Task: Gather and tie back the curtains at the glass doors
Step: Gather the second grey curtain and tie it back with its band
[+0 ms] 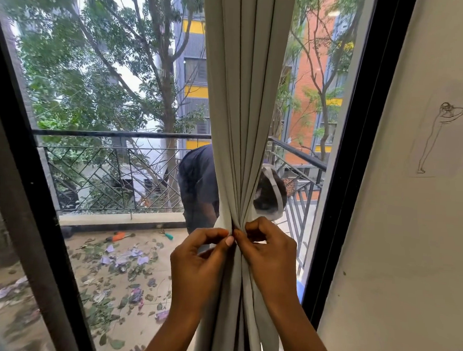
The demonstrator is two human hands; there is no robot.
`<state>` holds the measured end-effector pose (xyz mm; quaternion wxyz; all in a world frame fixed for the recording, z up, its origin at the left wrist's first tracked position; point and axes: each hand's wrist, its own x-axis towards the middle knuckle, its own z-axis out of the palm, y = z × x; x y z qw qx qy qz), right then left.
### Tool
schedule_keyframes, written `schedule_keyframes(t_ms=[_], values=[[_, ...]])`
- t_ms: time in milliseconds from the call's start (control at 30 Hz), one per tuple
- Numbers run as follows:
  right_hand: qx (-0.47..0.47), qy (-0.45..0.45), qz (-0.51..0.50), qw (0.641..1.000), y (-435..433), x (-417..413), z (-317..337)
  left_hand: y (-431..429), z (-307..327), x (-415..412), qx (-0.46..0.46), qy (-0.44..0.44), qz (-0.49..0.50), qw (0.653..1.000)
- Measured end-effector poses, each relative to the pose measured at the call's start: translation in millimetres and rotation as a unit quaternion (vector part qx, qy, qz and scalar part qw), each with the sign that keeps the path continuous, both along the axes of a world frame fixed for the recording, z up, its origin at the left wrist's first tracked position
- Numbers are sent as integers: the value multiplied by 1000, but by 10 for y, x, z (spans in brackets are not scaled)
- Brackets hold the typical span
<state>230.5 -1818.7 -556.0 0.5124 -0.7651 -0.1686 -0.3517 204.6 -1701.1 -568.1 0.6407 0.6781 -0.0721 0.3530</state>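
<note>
We see the curtain (235, 94) run off the top and bottom edges. It hides the middle of a bent-over person (197, 178) on the balcony (166, 242). Our left hand (199, 263) and right hand (270, 259) pinch its folds, fingertips covering the very spot; both forearms (168, 342) are cut off below.

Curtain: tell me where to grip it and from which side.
Grip the curtain at its pinched waist, where the folds converge narrowest. Come from both sides, as the left hand and right hand do now; above and below, it fans out wider.
</note>
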Motion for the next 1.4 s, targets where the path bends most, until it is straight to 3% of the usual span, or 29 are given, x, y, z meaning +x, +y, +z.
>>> schedule_keyframes(t_ms=[400, 733, 867, 967, 1033, 1167, 1267, 1400], values=[[72, 92, 128, 985, -112, 95, 95, 70, -109, 229, -18, -2, -86, 996], [42, 120, 105, 986, -186, 243, 167, 217, -123, 483, -61, 76, -232, 968], [68, 104, 72, 990, -203, 272, 110, 250, -22, 694, -138, 86, -154, 975], [100, 110, 81, 986, -256, 247, 59, 256, 64, 1086, -113, 81, -100, 985], [115, 113, 84, 983, -318, 227, 49, 165, 143, 1301, -103, 121, -164, 974], [131, 118, 92, 980, -439, 224, 69, -15, 85, 1548, -89, 254, -297, 916], [123, 105, 64, 985, -473, 249, 60, 7, -50, 1561, -101, 199, -268, 937], [104, 57, -26, 993, -412, 304, 17, 143, -140, 1443, -125, 105, -120, 979]])
